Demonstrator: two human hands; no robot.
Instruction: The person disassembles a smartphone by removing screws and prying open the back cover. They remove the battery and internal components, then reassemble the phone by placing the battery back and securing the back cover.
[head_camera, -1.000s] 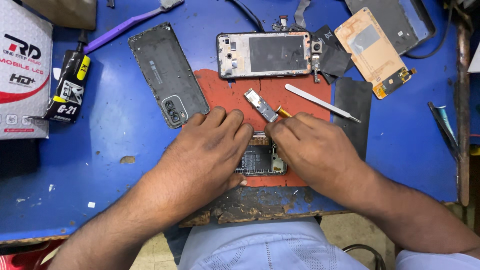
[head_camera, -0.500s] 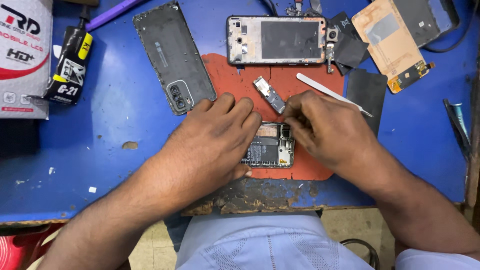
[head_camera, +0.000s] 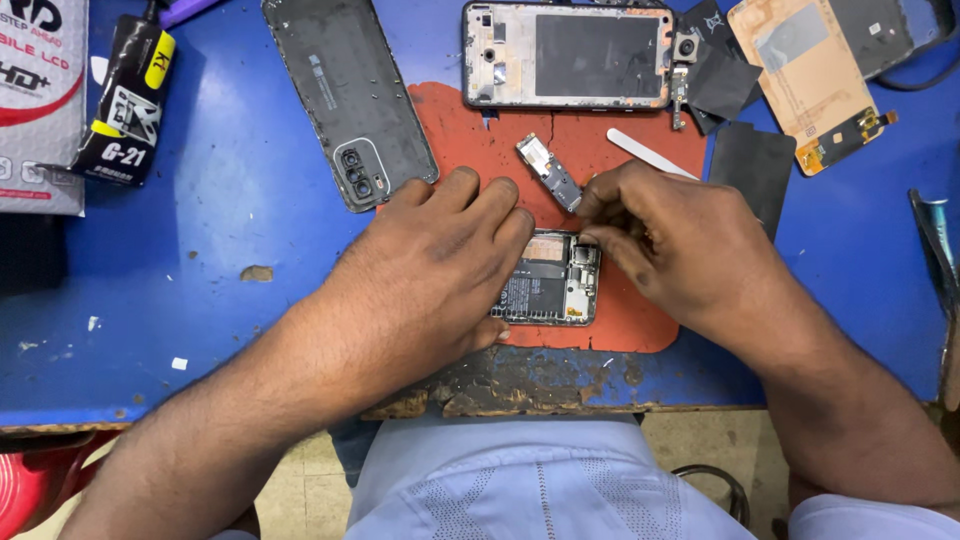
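An opened phone (head_camera: 555, 285) with its circuit board showing lies on a red mat (head_camera: 640, 325). My left hand (head_camera: 440, 270) rests flat over the phone's left part and holds it down. My right hand (head_camera: 690, 250) has its fingertips pinched together at the phone's top right corner. Whether they grip anything is hidden. A small metal part (head_camera: 548, 172) lies on the mat just above my fingers, and a white plastic pry stick (head_camera: 650, 152) lies beside it.
On the blue table (head_camera: 200, 300) lie a dark back cover (head_camera: 350, 100), an empty phone frame (head_camera: 565, 55), a tan display panel (head_camera: 805, 70), a black sheet (head_camera: 750, 165), a black glue tube (head_camera: 125, 100) and a white box (head_camera: 40, 100). The table's front edge is chipped.
The view has shifted, so everything sits lower in frame. My right fingertips have drawn together at the phone's top corner. My left hand stays on the phone.
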